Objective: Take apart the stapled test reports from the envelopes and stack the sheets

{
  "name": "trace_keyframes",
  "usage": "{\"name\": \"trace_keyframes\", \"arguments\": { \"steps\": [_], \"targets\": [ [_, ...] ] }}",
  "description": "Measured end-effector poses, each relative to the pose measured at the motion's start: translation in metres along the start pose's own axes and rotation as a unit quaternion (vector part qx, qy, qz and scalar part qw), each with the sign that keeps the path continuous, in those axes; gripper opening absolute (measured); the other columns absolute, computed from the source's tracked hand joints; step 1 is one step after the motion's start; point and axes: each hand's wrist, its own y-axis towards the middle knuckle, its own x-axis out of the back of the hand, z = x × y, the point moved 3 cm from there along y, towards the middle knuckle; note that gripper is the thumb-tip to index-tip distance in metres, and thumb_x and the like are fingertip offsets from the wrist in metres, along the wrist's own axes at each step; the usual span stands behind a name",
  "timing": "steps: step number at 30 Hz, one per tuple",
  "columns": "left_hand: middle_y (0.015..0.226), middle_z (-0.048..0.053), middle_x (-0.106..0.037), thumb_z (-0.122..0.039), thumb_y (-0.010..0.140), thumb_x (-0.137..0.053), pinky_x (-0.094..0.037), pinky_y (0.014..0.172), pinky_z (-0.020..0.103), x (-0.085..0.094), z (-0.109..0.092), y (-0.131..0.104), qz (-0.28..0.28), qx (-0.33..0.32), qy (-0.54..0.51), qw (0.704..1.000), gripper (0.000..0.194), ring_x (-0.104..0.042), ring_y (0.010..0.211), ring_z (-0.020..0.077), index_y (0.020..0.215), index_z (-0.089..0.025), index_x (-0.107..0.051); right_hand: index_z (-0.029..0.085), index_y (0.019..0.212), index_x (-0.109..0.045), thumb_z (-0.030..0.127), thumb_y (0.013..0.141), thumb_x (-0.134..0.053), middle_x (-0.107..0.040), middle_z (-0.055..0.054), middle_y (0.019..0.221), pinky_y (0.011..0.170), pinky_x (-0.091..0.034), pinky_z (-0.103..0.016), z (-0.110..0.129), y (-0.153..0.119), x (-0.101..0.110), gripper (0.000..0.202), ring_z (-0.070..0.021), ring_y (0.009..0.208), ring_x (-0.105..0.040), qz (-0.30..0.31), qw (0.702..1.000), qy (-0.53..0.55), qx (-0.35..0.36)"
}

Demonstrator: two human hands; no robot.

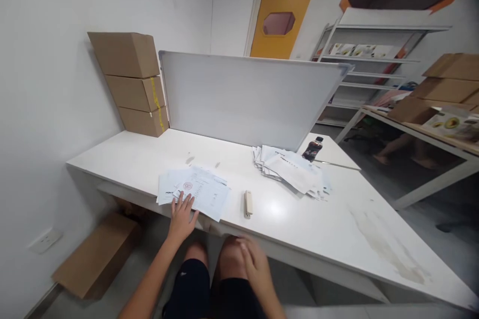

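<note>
Left hand [182, 218] lying open, fingers spread flat on near paper stack [194, 190] at table [337, 229] edge | right hand [254, 265] hanging open below edge, holding nothing | stapler [248, 203] lying beside stack | second paper pile [292, 169] resting farther right.

White table [149, 159], white papers [198, 190] with red stamp, brown boxes [132, 82], yellow door [279, 25]

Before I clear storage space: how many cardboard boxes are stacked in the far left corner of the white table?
3 in that stack: top box, middle box, bottom box, against the wall. More boxes lie elsewhere; others may be hidden behind the whiteboard.
</note>
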Motion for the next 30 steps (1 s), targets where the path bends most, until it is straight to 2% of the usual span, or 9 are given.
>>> {"name": "trace_keyframes", "arguments": {
  "steps": [5,8,14,16,18,21,23,26,30],
  "targets": [
    [0.127,0.015,-0.059,-0.036,0.087,-0.048,-0.011,0.114,0.055,0.001,-0.009,-0.023,0.006,-0.037,0.002,0.999,0.037,-0.037,0.134,0.0322,0.117,-0.017,-0.059,0.025,0.095,-0.069,0.066,0.073,-0.059,-0.071,-0.011,0.100,0.085,-0.051,-0.044,0.004,-0.017,-0.059,0.048,-0.0294,0.092,-0.066,0.034,0.961,0.207,-0.182],
    [0.128,0.015,-0.057,-0.030,0.087,-0.047,-0.017,0.114,0.053,-0.002,-0.021,-0.016,0.033,-0.072,-0.018,0.997,0.039,-0.039,0.132,0.0296,0.122,-0.016,-0.055,0.022,0.101,-0.066,0.064,0.066,-0.068,-0.072,-0.011,0.098,0.075,-0.053,-0.038,0.003,-0.001,-0.065,0.054,-0.0256,0.083,-0.068,0.038,0.904,0.343,-0.254],
    [0.115,0.008,-0.065,-0.013,0.078,-0.044,-0.024,0.114,0.042,0.001,-0.037,0.020,0.139,-0.218,-0.090,0.962,0.036,-0.051,0.121,0.0199,0.108,-0.021,-0.064,0.013,0.092,-0.066,0.047,0.080,-0.063,-0.072,-0.014,0.100,0.073,-0.052,-0.029,0.004,0.034,-0.054,0.036,-0.0196,0.084,-0.070,0.096,0.783,0.522,-0.324],
    [0.117,0.005,-0.065,-0.012,0.073,-0.047,-0.024,0.114,0.041,0.004,-0.033,0.036,0.168,-0.244,-0.105,0.949,0.041,-0.051,0.120,0.0187,0.108,-0.025,-0.064,0.012,0.091,-0.067,0.038,0.081,-0.064,-0.073,-0.013,0.096,0.071,-0.052,-0.027,0.000,0.038,-0.052,0.028,-0.0180,0.081,-0.070,0.100,0.776,0.522,-0.340],
    [0.126,0.003,-0.061,-0.015,0.074,-0.047,-0.022,0.115,0.041,0.006,-0.022,0.053,0.162,-0.214,-0.094,0.959,0.047,-0.046,0.127,0.0197,0.117,-0.027,-0.061,0.013,0.092,-0.067,0.029,0.079,-0.067,-0.074,-0.010,0.092,0.069,-0.052,-0.026,-0.005,0.037,-0.051,0.021,-0.0170,0.077,-0.070,0.087,0.783,0.517,-0.334],
    [0.142,0.009,-0.047,-0.026,0.084,-0.041,-0.018,0.114,0.049,0.003,0.006,0.074,0.116,-0.051,-0.020,0.992,0.050,-0.032,0.137,0.0273,0.134,-0.020,-0.049,0.015,0.095,-0.067,0.027,0.077,-0.068,-0.074,-0.010,0.093,0.067,-0.052,-0.027,-0.010,0.030,-0.052,0.023,-0.0175,0.076,-0.071,0.089,0.789,0.514,-0.325],
    [0.148,0.015,-0.038,-0.038,0.088,-0.038,-0.015,0.113,0.055,-0.001,0.022,0.080,0.120,0.035,0.026,0.992,0.056,-0.024,0.140,0.0331,0.138,-0.013,-0.043,0.014,0.098,-0.067,0.030,0.077,-0.068,-0.074,-0.011,0.096,0.069,-0.052,-0.027,-0.010,0.026,-0.053,0.026,-0.0181,0.078,-0.071,0.102,0.787,0.515,-0.323],
    [0.147,0.017,-0.038,-0.044,0.088,-0.039,-0.013,0.114,0.053,-0.007,0.030,0.078,0.177,0.013,0.049,0.983,0.060,-0.022,0.140,0.0332,0.136,-0.009,-0.044,0.014,0.102,-0.066,0.036,0.077,-0.068,-0.073,-0.012,0.099,0.073,-0.051,-0.028,-0.006,0.023,-0.051,0.033,-0.0187,0.081,-0.070,0.108,0.790,0.519,-0.307],
    [0.134,0.013,-0.055,-0.039,0.086,-0.043,-0.018,0.113,0.048,-0.002,0.024,0.071,0.209,-0.049,0.038,0.976,0.047,-0.031,0.137,0.0309,0.123,-0.014,-0.058,0.015,0.100,-0.066,0.042,0.075,-0.071,-0.071,-0.010,0.100,0.076,-0.050,-0.029,0.004,0.021,-0.054,0.037,-0.0203,0.089,-0.068,0.105,0.784,0.539,-0.290]
  ]
}}
